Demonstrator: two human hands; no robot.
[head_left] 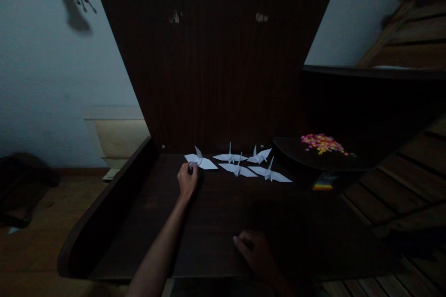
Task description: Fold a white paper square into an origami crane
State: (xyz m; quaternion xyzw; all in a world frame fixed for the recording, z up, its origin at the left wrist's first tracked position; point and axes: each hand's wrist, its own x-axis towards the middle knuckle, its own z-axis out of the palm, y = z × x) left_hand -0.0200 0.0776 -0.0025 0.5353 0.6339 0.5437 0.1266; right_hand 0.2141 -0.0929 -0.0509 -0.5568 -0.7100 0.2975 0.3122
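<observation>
My left hand (188, 177) reaches to the back of a dark wooden desk (209, 222), its fingers pinched on the near part of a white paper crane (202, 161). This crane's wings are spread and its far point sticks up. To its right, several more white paper cranes (238, 169) stand in two loose rows with wings spread. My right hand (253, 248) rests low over the desk near the front edge, fingers curled in and thumb alongside; nothing shows in it, and dim light hides part of it.
On a low corner shelf (292, 151) at right lies a heap of small pink, red and yellow pieces (322, 143). Below it shows a rainbow-striped item (323, 184). A raised side board (104, 209) bounds the desk on the left; a tall dark panel (216, 65) rises behind.
</observation>
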